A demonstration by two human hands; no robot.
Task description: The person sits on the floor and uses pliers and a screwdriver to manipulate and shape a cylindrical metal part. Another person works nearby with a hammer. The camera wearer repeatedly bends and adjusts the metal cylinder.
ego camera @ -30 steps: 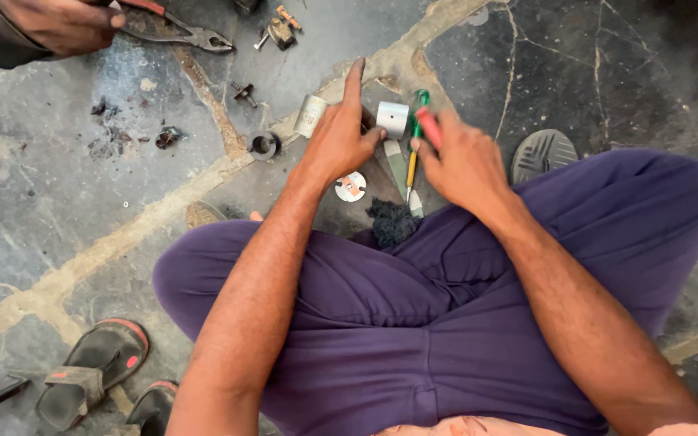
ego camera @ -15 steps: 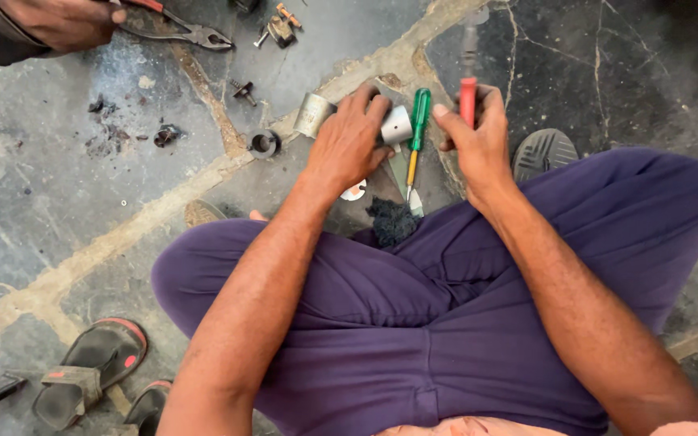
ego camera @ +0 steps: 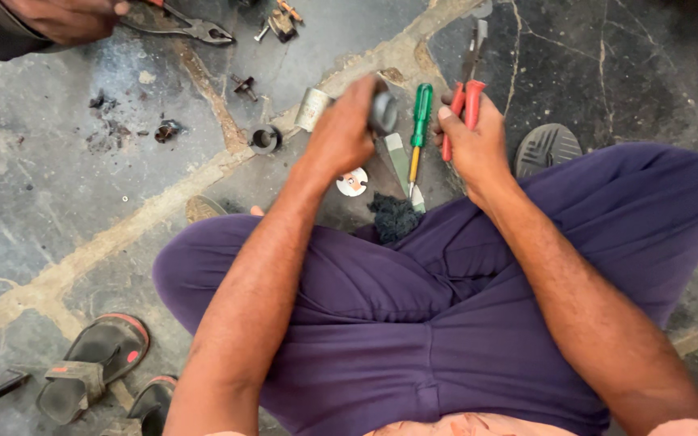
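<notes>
Left hand [ego camera: 345, 133] clamps a grey round part [ego camera: 383, 111], right hand [ego camera: 474, 141] grips red-handled pliers [ego camera: 466, 101], green screwdriver [ego camera: 419, 121] lying between them, black cloth [ego camera: 393, 216] just below.

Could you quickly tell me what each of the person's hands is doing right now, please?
Left hand: closed on a small grey cylindrical part, blurred.
Right hand: closed around the red-handled pliers, jaws pointing away.

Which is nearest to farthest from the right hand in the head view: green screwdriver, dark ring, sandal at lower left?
From the right hand:
1. Green screwdriver, just to its left on the floor.
2. Dark ring, farther left, past the left hand.
3. Sandal, far lower left.
</notes>
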